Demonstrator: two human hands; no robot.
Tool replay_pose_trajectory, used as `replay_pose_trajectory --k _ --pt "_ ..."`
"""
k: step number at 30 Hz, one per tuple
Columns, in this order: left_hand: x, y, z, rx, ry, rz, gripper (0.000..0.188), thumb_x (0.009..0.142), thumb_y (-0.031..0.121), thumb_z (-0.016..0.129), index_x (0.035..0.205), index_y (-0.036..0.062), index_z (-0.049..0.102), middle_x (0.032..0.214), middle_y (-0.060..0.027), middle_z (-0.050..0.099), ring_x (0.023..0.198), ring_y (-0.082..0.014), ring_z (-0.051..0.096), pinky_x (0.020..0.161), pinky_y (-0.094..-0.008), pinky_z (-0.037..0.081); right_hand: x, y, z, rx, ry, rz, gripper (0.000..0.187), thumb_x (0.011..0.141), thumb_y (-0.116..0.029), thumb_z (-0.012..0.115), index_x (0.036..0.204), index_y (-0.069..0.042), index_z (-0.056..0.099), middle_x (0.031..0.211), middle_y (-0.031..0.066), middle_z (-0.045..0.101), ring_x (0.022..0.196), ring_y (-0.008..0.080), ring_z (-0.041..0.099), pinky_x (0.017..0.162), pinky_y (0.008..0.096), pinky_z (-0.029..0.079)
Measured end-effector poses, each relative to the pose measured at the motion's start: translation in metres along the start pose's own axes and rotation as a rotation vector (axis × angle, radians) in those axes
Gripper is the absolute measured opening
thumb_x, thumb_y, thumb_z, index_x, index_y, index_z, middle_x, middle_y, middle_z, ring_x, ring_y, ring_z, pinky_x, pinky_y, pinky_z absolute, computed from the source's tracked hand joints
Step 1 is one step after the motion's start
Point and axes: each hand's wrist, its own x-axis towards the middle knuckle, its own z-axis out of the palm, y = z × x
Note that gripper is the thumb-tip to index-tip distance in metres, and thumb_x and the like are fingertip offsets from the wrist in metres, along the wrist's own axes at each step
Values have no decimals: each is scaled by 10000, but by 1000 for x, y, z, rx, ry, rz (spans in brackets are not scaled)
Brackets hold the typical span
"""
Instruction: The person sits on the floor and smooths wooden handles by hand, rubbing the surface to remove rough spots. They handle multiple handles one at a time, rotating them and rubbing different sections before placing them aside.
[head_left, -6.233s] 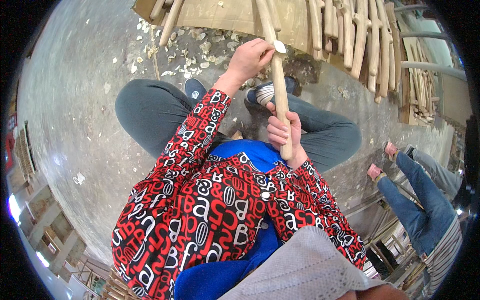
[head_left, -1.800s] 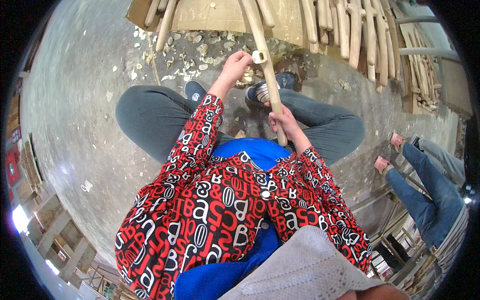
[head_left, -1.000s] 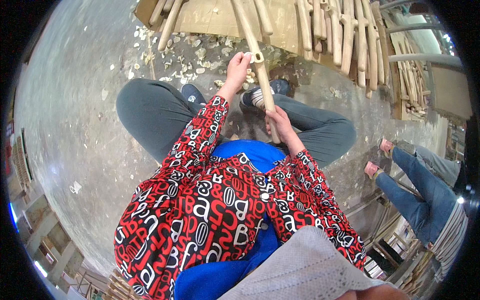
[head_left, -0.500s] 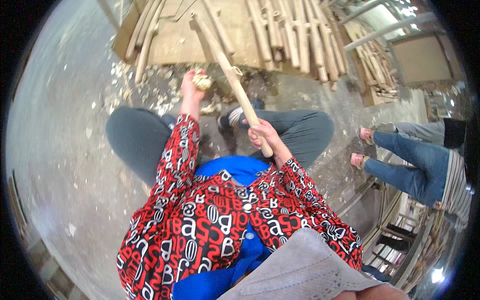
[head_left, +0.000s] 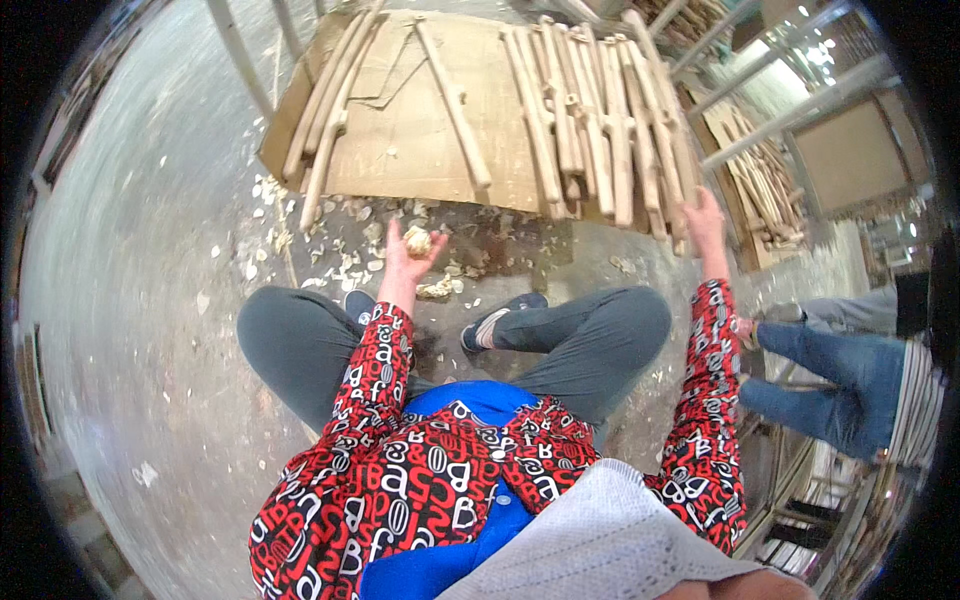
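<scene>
My left hand (head_left: 405,258) is turned palm up above the floor, cradling a crumpled pale yellow wad (head_left: 418,240); what it is made of I cannot make out. Reaching out to the far right, my right hand (head_left: 704,222) has its fingers around the near end of a wooden stick (head_left: 662,85). That stick lies along the right side of a row of similar sticks (head_left: 590,120) with knobby bumps. The row rests on a flattened cardboard sheet (head_left: 400,165). Another stick (head_left: 452,105) lies apart in the middle of the sheet, and several more (head_left: 330,125) lie at its left.
Pale shavings (head_left: 350,265) litter the floor between my bent legs and the cardboard. More sticks (head_left: 760,165) are piled beyond the right hand. Metal bars (head_left: 240,60) stand at the back left. A person in jeans (head_left: 820,400) is at the right.
My right hand has carried the stick from in front of my body out to the right edge of the row. The left hand keeps the wad, its fingers now more spread. The view has shifted.
</scene>
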Motion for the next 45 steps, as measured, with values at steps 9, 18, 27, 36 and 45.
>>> replay_pose_trajectory --k 9,18,27,36,45 --pt "-16 17 -4 492 -278 272 162 864 97 575 1021 58 587 830 -23 599 652 -97 548 508 -242 434 25 -155 135 268 -274 -242 355 808 -246 583 1136 -111 592 1117 130 610 1025 291 585 849 390 474" --pt "-28 2 12 351 -95 32 226 914 290 468 916 81 553 780 -62 589 753 -244 618 695 -473 530 -4 -289 269 149 -372 -276 499 794 -307 636 1188 -32 506 1106 237 554 1000 370 561 862 447 471" --pt "-25 13 3 430 -109 211 194 930 192 522 1087 80 500 813 -69 580 726 -210 621 575 -329 525 -1 -269 229 2237 -1388 765 451 936 -283 495 1298 -30 407 668 19 431 457 96 422 428 259 368" --pt "-26 -7 28 665 -216 156 242 905 89 506 1143 51 514 813 -54 592 702 -156 610 551 -289 521 -53 -223 150 2803 -1275 612 440 986 -258 398 1349 -13 363 677 21 424 480 84 446 440 255 402" --pt "-31 -3 42 741 -155 397 136 804 101 514 911 67 591 686 -3 504 572 -125 509 493 -290 465 -129 -219 116 2291 -1125 764 362 924 -151 483 1238 23 432 653 12 422 456 72 435 376 223 377"
